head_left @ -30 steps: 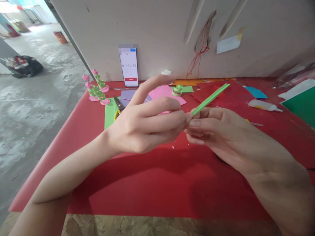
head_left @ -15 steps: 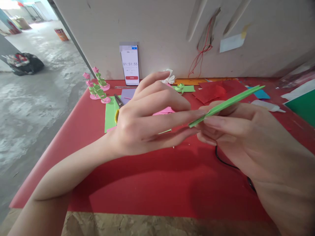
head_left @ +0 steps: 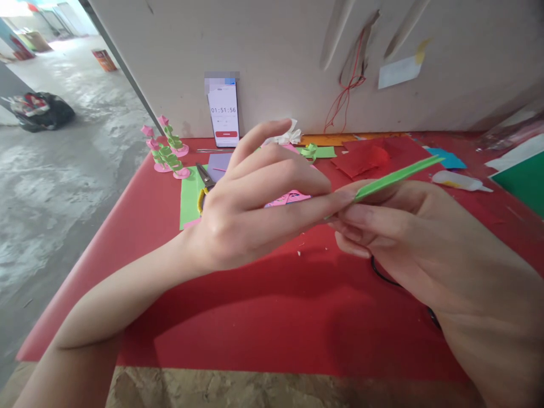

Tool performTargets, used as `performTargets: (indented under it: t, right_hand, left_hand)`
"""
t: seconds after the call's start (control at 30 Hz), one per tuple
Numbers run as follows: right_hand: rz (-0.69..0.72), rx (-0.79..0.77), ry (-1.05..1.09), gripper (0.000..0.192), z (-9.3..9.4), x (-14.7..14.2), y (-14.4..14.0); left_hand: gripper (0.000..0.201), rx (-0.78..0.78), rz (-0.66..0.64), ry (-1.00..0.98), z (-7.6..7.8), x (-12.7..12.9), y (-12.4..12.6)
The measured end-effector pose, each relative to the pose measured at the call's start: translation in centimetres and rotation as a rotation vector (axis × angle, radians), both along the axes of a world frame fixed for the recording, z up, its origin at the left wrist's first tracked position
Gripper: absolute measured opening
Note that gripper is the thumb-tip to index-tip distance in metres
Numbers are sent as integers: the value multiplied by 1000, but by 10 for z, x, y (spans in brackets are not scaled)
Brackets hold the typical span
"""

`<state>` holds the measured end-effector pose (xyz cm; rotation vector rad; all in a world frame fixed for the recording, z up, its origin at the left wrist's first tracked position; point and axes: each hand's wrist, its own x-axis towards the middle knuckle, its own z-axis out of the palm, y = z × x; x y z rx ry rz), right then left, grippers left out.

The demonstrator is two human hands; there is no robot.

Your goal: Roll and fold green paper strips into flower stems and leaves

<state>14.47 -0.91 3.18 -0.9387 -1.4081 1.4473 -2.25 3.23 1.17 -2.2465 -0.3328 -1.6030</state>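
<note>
lowered slightly, green strip (head_left: pixel 397 177) in both hands hides pink paper (head_left: pixel 289 198).

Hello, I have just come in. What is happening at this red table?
A person is working with coloured paper. Both hands are raised over the red table and pinch one green paper strip between them: the left hand at its near end, the right hand under it. The strip points away to the right. Behind the hands lie scissors, paper sheets, small pink and green paper flowers and a glue bottle. A phone leaning on the wall shows a timer.
</note>
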Motion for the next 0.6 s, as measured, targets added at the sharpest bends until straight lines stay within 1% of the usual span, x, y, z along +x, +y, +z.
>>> performTargets:
  t: [0.1,0.17,0.23,0.27,0.33,0.37,0.47,0.6]
  right_hand:
    - [11,18,-12,14,-1,2,0]
    - [13,31,-22,14,-1,3,-1]
    - [-37,73,-46,13,0,3,-3]
    - [-94,118,-66,12,0,2,-5]
    - [-228,246,-107,13,0,0,-8]
    - [-282,312,-121,14,-1,-1,-9]
    - [-344,439,-147,16,-2,-6,-13]
    - [-392,487,-178,13,-3,-10,-16]
  left_hand:
    - [18,-28,-31,36,2,-4,0]
    - [15,-89,-82,78,4,-6,-3]
    - [14,-216,-127,87,6,-7,-7]
    - [12,-348,-123,57,7,-7,-10]
    - [7,-549,-164,-17,9,-5,-17]
    - [7,-620,-190,-46,9,-4,-19]
    - [12,-772,-275,-82,10,-1,-25]
    - [12,-967,-386,-155,11,2,-28]
